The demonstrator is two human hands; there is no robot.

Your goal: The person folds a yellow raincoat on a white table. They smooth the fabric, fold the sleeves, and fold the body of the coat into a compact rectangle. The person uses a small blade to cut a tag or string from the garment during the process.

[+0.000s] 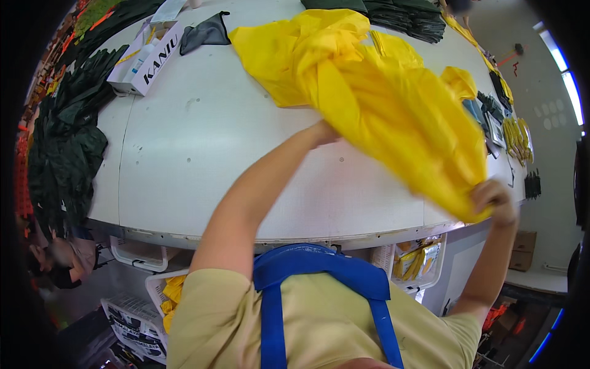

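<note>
Looks like shaking or spreading out the yellow cloth (393,104), which runs from the right hand (495,203) across the table (215,160) to beyond the left hand (322,134). The right hand is curled closed on the near end (blurry, so good luck counting fingers). The left hand's fingers are hidden by the cloth, so can't tell if they're gripping. I'd guess the next move calls for opening the bunched part beyond the left hand. Anything under those folds is hidden too.

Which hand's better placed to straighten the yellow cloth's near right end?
Probably the right hand: it grips that end of the cloth. The left hand is farther off, fingers mostly hidden.
</note>
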